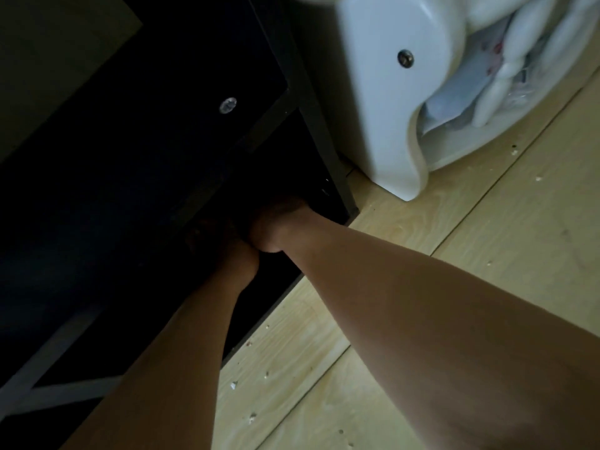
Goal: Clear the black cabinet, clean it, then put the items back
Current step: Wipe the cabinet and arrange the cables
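Black cabinet (pixel 146 151): our left hand (pixel 224 245) and right hand (pixel 279 219) sit close together in its dark bottom compartment; we cannot tell how our fingers lie.

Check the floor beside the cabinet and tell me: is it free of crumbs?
No, pale crumbs lie scattered over the wood floor along the cabinet.

Both forearms (pixel 422 303) are bare and slim; left hand (pixel 227 246) and right hand (pixel 276 220), in shadow, seem bare.
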`<state>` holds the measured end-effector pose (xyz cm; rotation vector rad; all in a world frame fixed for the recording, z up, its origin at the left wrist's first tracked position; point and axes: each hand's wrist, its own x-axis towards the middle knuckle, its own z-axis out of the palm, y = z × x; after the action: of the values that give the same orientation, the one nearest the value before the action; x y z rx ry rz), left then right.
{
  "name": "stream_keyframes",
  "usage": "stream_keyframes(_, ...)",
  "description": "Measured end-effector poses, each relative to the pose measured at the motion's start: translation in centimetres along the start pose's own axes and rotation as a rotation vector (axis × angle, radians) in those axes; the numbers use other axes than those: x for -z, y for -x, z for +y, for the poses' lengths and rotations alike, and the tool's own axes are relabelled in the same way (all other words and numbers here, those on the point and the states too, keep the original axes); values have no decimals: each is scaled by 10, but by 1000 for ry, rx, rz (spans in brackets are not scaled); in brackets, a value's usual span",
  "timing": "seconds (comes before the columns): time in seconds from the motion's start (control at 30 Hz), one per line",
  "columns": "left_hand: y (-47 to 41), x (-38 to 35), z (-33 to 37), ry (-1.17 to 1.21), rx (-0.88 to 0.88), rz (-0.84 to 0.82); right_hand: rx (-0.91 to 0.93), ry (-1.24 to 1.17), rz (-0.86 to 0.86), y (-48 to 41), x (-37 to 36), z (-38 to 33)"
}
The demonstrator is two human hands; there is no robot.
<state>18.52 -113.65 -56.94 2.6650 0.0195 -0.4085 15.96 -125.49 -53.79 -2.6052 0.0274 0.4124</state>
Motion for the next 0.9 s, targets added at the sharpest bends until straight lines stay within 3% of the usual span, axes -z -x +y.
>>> stream_keyframes(0.1, 20, -5, -5, -46, -5, 42, 47, 73, 116, 14, -5, 2)
stream_keyframes(0.23, 53, 4, -8, -479, -61, -70, 81, 178, 144, 45, -21, 4)
stream_keyframes(0.33, 75, 5, -10, -658, -64, -151, 82, 245, 100, 60, -29, 1)
stream_keyframes(0.7, 91, 4, -22, -493, 48, -131, 115, 252, 72, 78, -34, -1)
stream_keyframes(0.9, 72, 9, -16, -611, -67, -158, 125, 240, 106, 62, -32, -11)
